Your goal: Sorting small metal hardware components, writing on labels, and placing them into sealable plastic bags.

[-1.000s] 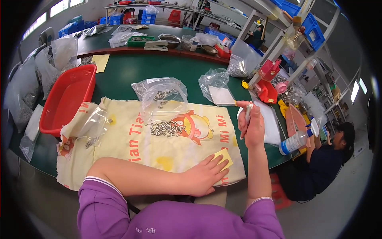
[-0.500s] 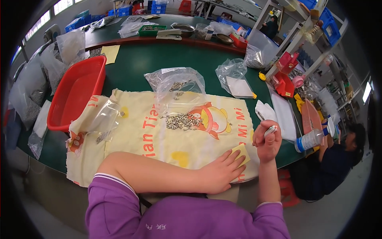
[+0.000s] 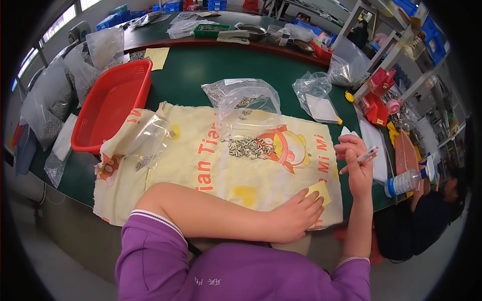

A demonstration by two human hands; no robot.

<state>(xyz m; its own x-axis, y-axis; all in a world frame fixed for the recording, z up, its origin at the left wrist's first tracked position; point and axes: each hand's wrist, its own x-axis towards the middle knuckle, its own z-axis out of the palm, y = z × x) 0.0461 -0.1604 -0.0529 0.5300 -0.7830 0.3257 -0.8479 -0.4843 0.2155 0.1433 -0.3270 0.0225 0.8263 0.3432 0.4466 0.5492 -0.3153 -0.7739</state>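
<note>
Left hand (image 3: 296, 219): palm down, fingers extended and slightly spread, resting on a small yellow paper note (image 3: 321, 192). Note lies flat near the right end of a pale-yellow cloth with red lettering and cartoon figures (image 3: 226, 178), close to the near edge of the green-topped desk (image 3: 188, 75); its left part is covered by the fingertips, the visible part plain and straight-edged.

Right hand (image 3: 358, 163): fingers curled, gripping a slim white pen with reddish marks (image 3: 370, 154). Pen tilted, its upper end pointing right, middle hidden by the fingers; held near the cloth's right edge, toward the desk's right edge.

Mid-cloth: loose heap of small, shiny, silver-coloured metal pieces (image 3: 247, 147), just below the mouth of a clear plastic bag (image 3: 251, 118). Red plastic basket (image 3: 111, 108) at the desk's left edge.
</note>
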